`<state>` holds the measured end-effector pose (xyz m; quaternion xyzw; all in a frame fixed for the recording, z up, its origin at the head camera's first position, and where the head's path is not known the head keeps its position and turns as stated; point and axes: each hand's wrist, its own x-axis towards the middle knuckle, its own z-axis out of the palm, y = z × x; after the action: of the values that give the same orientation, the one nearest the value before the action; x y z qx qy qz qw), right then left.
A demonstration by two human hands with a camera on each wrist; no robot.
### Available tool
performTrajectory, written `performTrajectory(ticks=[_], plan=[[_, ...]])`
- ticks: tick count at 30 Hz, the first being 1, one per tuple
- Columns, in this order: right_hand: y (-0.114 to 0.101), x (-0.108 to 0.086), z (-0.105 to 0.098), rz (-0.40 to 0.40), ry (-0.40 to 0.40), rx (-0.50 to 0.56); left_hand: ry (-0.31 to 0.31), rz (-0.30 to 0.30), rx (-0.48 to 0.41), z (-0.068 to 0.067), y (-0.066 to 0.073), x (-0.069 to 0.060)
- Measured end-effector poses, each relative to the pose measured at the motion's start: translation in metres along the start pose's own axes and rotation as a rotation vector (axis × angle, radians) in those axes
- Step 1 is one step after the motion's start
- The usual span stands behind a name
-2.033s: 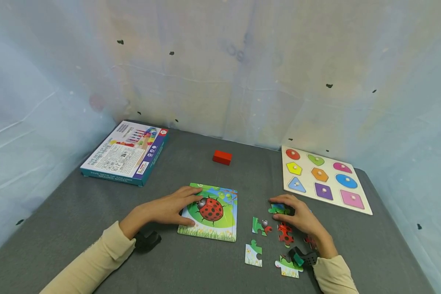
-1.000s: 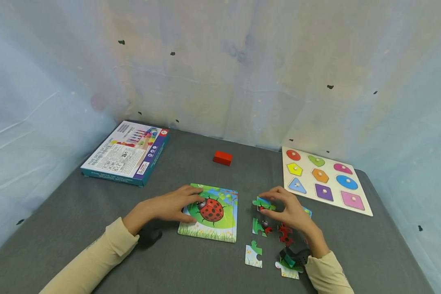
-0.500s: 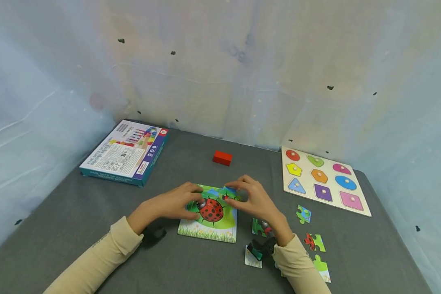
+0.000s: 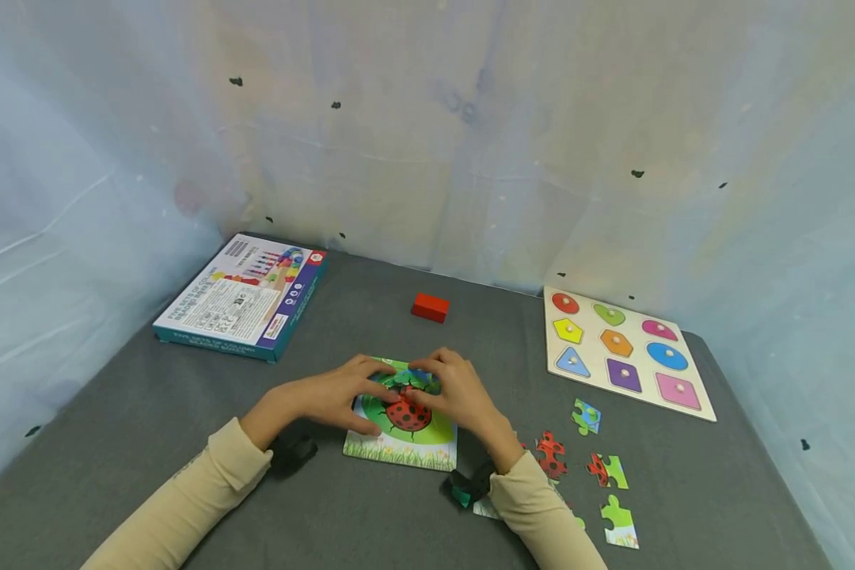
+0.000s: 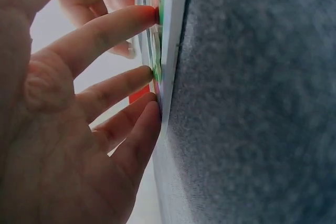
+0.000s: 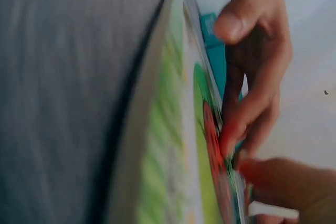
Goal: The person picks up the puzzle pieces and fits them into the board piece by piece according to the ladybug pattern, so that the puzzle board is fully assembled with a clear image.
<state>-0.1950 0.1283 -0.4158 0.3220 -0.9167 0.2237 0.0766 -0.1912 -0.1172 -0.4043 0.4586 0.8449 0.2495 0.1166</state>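
A ladybug puzzle board (image 4: 427, 453) lies on the table, its grassy edge toward me. My right hand (image 4: 463, 397) pinches a green-and-blue puzzle piece (image 4: 403, 378) over the board's upper part; fingers hide some of it. Spread over the board's left side, my left hand (image 4: 328, 397) touches its surface with the fingertips, the index close to the piece. The left wrist view shows the left hand (image 5: 79, 98) with fingers extended to the board (image 5: 170, 51). In the right wrist view both hands meet over the board (image 6: 163, 150), blurred.
Loose puzzle pieces (image 4: 618, 522) lie to the right of the board, some partly hidden by the right sleeve. A shape board (image 4: 598, 372) stands farther right, a red block (image 4: 430, 307) behind, and a flat box (image 4: 221, 309) at the back left.
My right hand has picked up the piece from the loose ones at the right and moved left with it over the board. My left hand has stayed about the same place.
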Motion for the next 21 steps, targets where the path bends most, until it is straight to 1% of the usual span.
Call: performTrajectory(ticks=[5,9,13,18,21], plan=[[0.002,0.001,0.007,-0.03,0.015,-0.006,-0.009,-0.021,-0.005,0.0,-0.001,0.001],[0.003,0.002,0.01,-0.043,0.022,-0.011,-0.006,-0.015,-0.007,0.001,-0.003,0.001],[0.004,0.002,0.012,-0.038,0.02,-0.01,-0.001,-0.005,-0.015,0.001,-0.003,0.001],[0.004,0.002,0.013,-0.031,0.022,-0.003,0.002,-0.023,-0.024,0.001,-0.002,0.001],[0.005,0.003,0.014,-0.028,0.024,-0.003,0.003,-0.024,-0.022,0.001,0.0,0.002]])
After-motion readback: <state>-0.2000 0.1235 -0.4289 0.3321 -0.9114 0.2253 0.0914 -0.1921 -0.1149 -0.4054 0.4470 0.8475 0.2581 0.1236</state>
